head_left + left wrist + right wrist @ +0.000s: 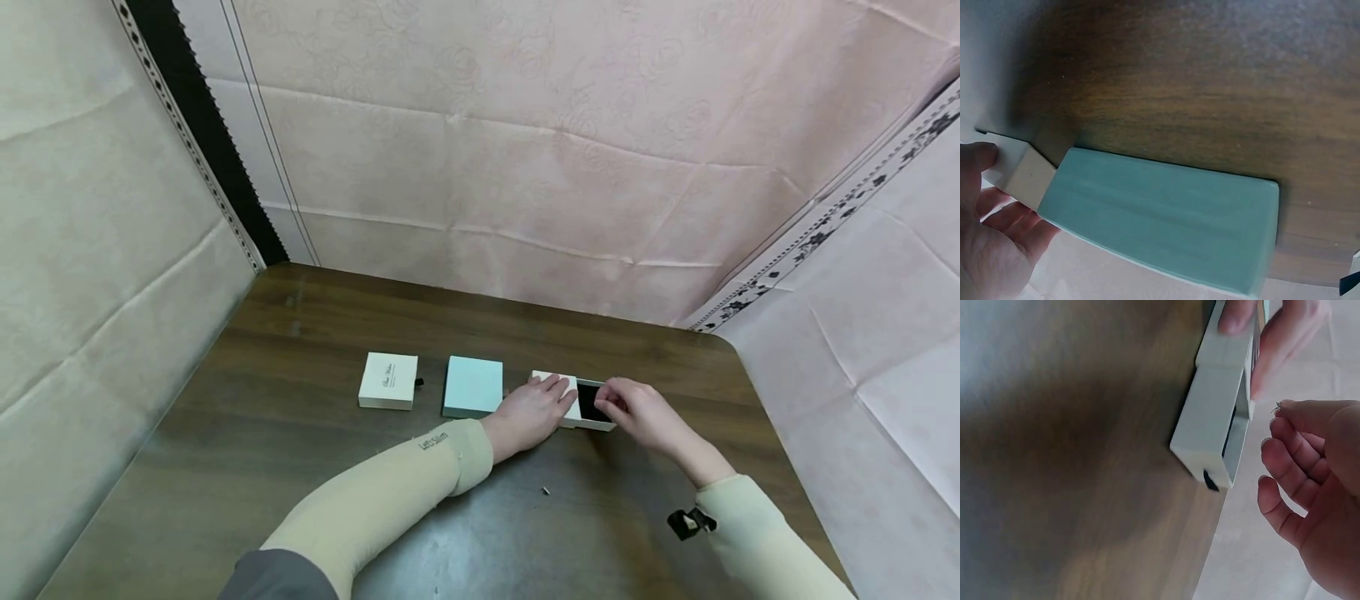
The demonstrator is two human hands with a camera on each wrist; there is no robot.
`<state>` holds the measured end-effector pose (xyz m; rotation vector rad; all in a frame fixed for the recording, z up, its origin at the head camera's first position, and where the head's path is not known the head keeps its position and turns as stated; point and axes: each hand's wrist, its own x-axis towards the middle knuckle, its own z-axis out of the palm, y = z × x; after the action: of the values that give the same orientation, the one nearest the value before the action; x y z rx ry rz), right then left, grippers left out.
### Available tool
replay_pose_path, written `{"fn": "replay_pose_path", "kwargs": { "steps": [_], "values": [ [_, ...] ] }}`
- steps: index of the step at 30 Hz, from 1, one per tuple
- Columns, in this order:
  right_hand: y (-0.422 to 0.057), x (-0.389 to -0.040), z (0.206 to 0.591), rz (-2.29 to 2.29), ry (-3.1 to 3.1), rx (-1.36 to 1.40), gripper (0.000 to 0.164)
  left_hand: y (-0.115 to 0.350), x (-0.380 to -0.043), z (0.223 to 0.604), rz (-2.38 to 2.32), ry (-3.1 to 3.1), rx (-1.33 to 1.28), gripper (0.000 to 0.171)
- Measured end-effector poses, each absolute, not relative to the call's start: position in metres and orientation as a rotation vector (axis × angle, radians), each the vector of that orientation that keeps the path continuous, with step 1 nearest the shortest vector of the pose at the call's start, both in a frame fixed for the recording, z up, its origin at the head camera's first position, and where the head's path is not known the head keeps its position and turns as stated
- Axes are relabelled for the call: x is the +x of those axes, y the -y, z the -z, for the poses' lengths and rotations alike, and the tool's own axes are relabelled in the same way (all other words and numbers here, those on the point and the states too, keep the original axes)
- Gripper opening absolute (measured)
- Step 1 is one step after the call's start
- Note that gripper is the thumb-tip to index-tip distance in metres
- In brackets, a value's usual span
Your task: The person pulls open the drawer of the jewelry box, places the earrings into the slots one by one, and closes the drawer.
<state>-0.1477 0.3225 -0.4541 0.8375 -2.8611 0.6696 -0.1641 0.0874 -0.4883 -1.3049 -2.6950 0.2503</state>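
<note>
My left hand (pixel 531 410) holds the sleeve of a white drawer-style jewelry box (pixel 572 406), fingers across its top and thumb on the near side. The box's drawer (pixel 1207 425) is pulled out to the right, with a dark lining and a small black ribbon tab at its end. Over the drawer, my right hand (pixel 633 408) pinches a tiny silvery, sparkling piece (pixel 1277 407) between thumb and index finger; its exact kind cannot be told. The other fingers of that hand are loosely curled.
Just left of my left hand lies a light blue box (pixel 473 385). Farther left is a white box (pixel 388 381) with dark script and a black tab. A tiny metallic piece (pixel 545 491) lies nearer on the brown wooden table (pixel 300 442). Pale cloth walls (pixel 487 167) stand behind and at both sides.
</note>
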Motion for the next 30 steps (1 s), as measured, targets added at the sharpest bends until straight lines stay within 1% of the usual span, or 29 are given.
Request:
{"fn": "replay_pose_path", "kwargs": {
  "steps": [4,9,20,30],
  "values": [
    [-0.325,-0.162,0.452,-0.602,2.908,0.818,0.006,-0.087,-0.165,0.488,-0.259,2.713,-1.306,0.05],
    [-0.324,-0.173,0.46,-0.501,2.898,0.864,0.005,-0.087,-0.166,0.488,-0.265,2.716,-1.312,0.049],
    [-0.318,-0.184,0.471,-0.459,2.903,0.939,0.007,-0.088,-0.164,0.489,-0.246,2.735,-1.313,0.048],
    [-0.314,-0.187,0.475,-0.578,2.952,0.914,0.006,-0.087,-0.164,0.489,-0.248,2.728,-1.318,0.048]
  ]
}}
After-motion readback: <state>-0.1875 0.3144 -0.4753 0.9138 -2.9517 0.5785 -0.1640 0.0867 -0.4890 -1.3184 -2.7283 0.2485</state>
